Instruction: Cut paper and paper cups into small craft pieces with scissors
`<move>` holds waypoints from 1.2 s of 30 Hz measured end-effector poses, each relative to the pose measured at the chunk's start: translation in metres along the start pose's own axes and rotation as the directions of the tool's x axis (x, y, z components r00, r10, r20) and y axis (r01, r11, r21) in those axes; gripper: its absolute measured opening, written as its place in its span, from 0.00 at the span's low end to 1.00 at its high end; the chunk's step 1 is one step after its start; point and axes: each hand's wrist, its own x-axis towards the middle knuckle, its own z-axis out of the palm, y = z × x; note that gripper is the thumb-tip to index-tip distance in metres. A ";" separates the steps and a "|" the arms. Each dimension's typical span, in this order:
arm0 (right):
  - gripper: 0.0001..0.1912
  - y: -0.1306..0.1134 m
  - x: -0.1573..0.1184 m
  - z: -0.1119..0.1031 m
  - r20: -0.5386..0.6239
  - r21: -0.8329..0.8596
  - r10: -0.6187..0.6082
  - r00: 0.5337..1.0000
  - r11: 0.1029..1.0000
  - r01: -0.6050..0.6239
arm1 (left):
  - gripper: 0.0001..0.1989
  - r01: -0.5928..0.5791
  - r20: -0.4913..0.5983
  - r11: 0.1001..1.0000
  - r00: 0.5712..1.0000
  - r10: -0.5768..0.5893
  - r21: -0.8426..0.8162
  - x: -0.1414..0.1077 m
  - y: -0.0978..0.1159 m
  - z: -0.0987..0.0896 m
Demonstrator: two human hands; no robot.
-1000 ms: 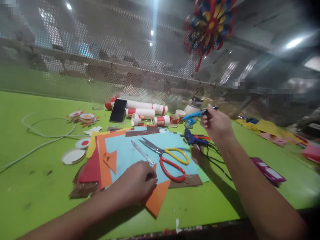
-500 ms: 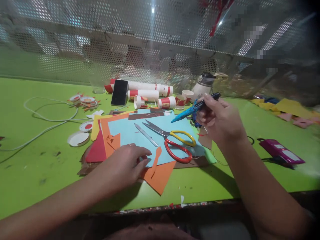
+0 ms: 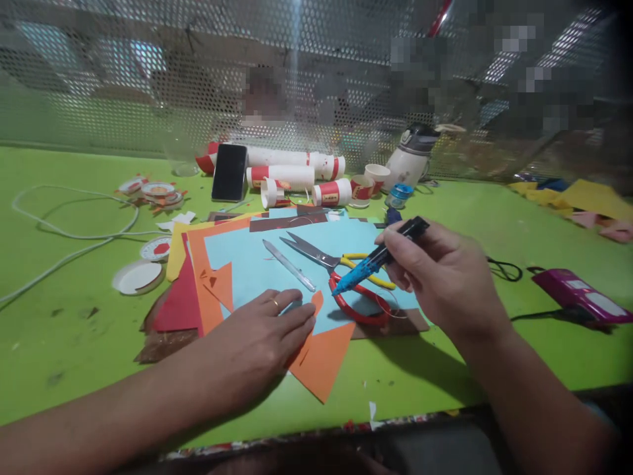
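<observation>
My right hand (image 3: 435, 277) grips a black marker (image 3: 378, 256), its lower end coated in blue and pointing down left over the scissors' handles. Under it, open scissors (image 3: 333, 264) with one red and one yellow handle lie on light blue paper (image 3: 247, 254). Flat on the sheets rests my left hand (image 3: 274, 330), fingers stretched out, the fingertips on a curved orange paper strip (image 3: 318, 303). A slim clear pen (image 3: 289, 265) lies left of the scissors. Orange sheets (image 3: 331, 359) stick out beneath the blue paper.
Behind the papers are a phone (image 3: 230, 173), paper cups (image 3: 332, 192), a white bottle (image 3: 408, 158) and a small blue-rimmed jar (image 3: 399, 195). A white cable (image 3: 74, 234) loops at left. A purple device (image 3: 578, 297) lies at right, before a perforated metal screen (image 3: 316, 79).
My right hand has lowered the marker, bringing its blue end from above the blades to the scissors' handles. My left hand has moved right and spread its fingers onto the orange strip.
</observation>
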 end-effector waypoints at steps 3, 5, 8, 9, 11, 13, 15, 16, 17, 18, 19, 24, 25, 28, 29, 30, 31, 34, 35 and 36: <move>0.07 -0.001 -0.003 0.007 0.043 -0.194 -0.032 0.999 0.980 0.040 | 0.21 -0.038 0.070 0.998 0.997 0.035 0.041 -0.005 0.000 0.005; 0.07 -0.001 -0.005 0.010 0.085 -0.277 -0.043 0.995 0.959 0.065 | 0.24 -0.032 0.078 0.998 0.997 0.028 0.051 -0.008 0.000 0.008; 0.06 0.000 -0.007 0.011 0.128 -0.304 -0.054 0.990 0.948 0.091 | 0.26 -0.049 0.055 0.996 0.998 0.044 0.081 -0.010 0.000 0.011; 0.06 0.000 -0.008 0.011 0.135 -0.305 -0.058 0.989 0.947 0.097 | 0.26 -0.058 0.042 0.994 0.998 0.054 0.094 -0.010 0.001 0.011; 0.07 0.002 -0.010 0.012 0.154 -0.314 -0.068 0.986 0.943 0.113 | 0.24 -0.059 -0.001 0.992 0.998 0.059 0.113 -0.011 0.001 0.015; 0.06 0.003 -0.012 0.014 0.173 -0.327 -0.061 0.983 0.938 0.116 | 0.24 -0.034 -0.095 0.993 0.994 0.045 0.117 -0.012 0.001 0.022; 0.06 0.004 -0.013 0.017 0.182 -0.353 -0.054 0.982 0.928 0.117 | 0.25 -0.012 -0.177 0.996 0.984 0.029 0.094 -0.014 0.001 0.029; 0.05 0.005 -0.014 0.019 0.178 -0.369 -0.052 0.983 0.922 0.116 | 0.26 -0.007 -0.202 0.997 0.979 0.024 0.081 -0.014 0.001 0.033; 0.05 0.005 -0.015 0.021 0.170 -0.384 -0.050 0.984 0.916 0.113 | 0.27 -0.004 -0.212 0.997 0.977 0.019 0.072 -0.015 0.001 0.035; 0.05 0.006 -0.016 0.023 0.167 -0.390 -0.054 0.985 0.913 0.116 | 0.27 -0.003 -0.219 0.998 0.976 0.018 0.067 -0.015 0.002 0.035; 0.05 0.006 -0.017 0.025 0.167 -0.390 -0.053 0.985 0.914 0.115 | 0.26 -0.008 -0.219 0.998 0.976 0.022 0.066 -0.015 0.002 0.035; 0.05 0.007 -0.017 0.026 0.158 -0.350 -0.030 0.987 0.933 0.084 | 0.23 -0.002 -0.061 0.992 0.998 0.010 0.129 -0.012 0.008 0.023; 0.05 0.007 -0.017 0.026 0.153 -0.352 -0.015 0.988 0.933 0.068 | 0.23 -0.002 -0.034 0.989 0.999 0.007 0.149 -0.012 0.009 0.021; 0.05 0.006 -0.014 0.027 0.142 -0.378 0.001 0.990 0.924 0.053 | 0.24 0.011 0.023 0.983 1.000 -0.015 0.182 -0.011 0.013 0.016; 0.05 0.006 -0.014 0.027 0.140 -0.382 -0.007 0.990 0.922 0.060 | 0.25 0.026 0.048 0.983 0.998 -0.035 0.181 -0.010 0.014 0.014; 0.05 0.006 -0.014 0.027 0.139 -0.384 -0.010 0.990 0.921 0.063 | 0.25 0.042 0.070 0.984 0.996 -0.055 0.174 -0.009 0.015 0.013; 0.05 0.006 -0.014 0.027 0.141 -0.386 -0.013 0.990 0.920 0.067 | 0.26 0.060 0.091 0.984 0.993 -0.076 0.168 -0.009 0.016 0.010; 0.05 0.005 -0.016 0.027 0.144 -0.395 -0.030 0.989 0.915 0.085 | 0.26 0.086 0.128 0.984 0.986 -0.106 0.157 -0.006 0.018 0.005; 0.04 0.005 -0.017 0.027 0.149 -0.400 -0.034 0.988 0.912 0.092 | 0.26 0.087 0.131 0.984 0.985 -0.108 0.155 -0.006 0.017 0.004; 0.04 0.006 -0.017 0.026 0.154 -0.406 -0.037 0.987 0.909 0.098 | 0.25 0.083 0.132 0.985 0.986 -0.104 0.153 -0.005 0.017 0.004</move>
